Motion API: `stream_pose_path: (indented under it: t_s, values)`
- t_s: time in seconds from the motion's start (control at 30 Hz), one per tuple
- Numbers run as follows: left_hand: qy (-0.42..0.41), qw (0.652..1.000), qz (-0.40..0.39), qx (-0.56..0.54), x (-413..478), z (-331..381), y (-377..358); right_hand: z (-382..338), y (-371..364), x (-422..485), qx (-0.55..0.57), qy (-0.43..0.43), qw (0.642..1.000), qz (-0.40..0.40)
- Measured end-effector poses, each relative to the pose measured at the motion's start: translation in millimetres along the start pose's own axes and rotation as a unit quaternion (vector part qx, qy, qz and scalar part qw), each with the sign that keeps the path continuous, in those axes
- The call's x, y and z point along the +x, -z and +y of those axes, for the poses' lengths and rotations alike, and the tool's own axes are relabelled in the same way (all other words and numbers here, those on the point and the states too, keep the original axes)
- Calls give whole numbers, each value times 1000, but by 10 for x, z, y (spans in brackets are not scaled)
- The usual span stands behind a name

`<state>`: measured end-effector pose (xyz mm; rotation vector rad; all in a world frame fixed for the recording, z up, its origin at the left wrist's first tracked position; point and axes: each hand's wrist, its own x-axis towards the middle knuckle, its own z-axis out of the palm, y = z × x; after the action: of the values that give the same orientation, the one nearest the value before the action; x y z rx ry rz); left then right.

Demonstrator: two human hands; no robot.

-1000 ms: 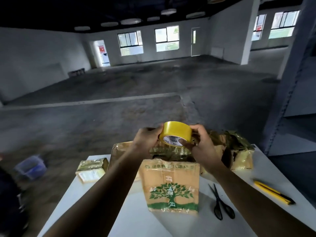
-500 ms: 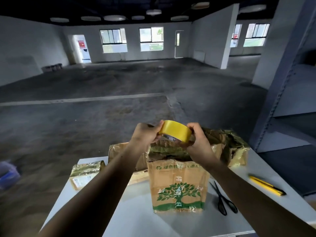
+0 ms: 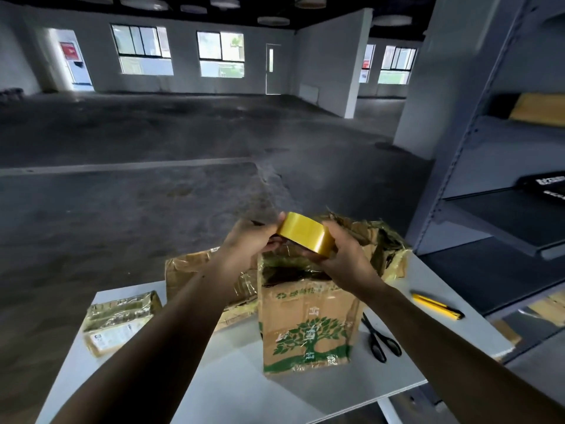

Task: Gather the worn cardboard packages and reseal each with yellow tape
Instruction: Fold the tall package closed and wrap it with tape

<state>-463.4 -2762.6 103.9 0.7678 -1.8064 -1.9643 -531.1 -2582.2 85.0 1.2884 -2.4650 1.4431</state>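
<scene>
Both hands hold a roll of yellow tape (image 3: 305, 235) just above an upright cardboard package with a green tree print (image 3: 308, 325). My left hand (image 3: 249, 238) grips the roll's left edge, thumb against the tape. My right hand (image 3: 345, 258) cups its right side from below. The tree package stands on the white table (image 3: 232, 387), its top torn open. Behind it sit a crumpled brown package (image 3: 195, 270) at the left and a torn one (image 3: 382, 243) at the right. A small flat package wrapped in shiny tape (image 3: 117, 319) lies at the table's left edge.
Black scissors (image 3: 379, 341) lie right of the tree package, and a yellow utility knife (image 3: 437, 305) lies near the table's right edge. A grey metal shelf unit (image 3: 489, 179) stands at the right. Bare concrete floor stretches beyond the table.
The roll has tipped so its yellow outer face shows instead of its core. Both hands have kept hold of it. The camera has turned to the right.
</scene>
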Motion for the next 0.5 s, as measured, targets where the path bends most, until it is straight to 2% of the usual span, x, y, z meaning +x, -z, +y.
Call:
stream_pose_path:
  t_s: [0.23, 0.37, 0.5]
  values:
    - [41, 995, -75, -42, 20, 31, -67, 90, 72, -21, -12, 43, 999, 12]
    - [29, 994, -85, -54, 2, 80, -155, 123, 183, 2, -24, 54, 998, 17]
    - [38, 996, -77, -38, 7, 117, -239, 94, 357, 37, -38, 35, 998, -21]
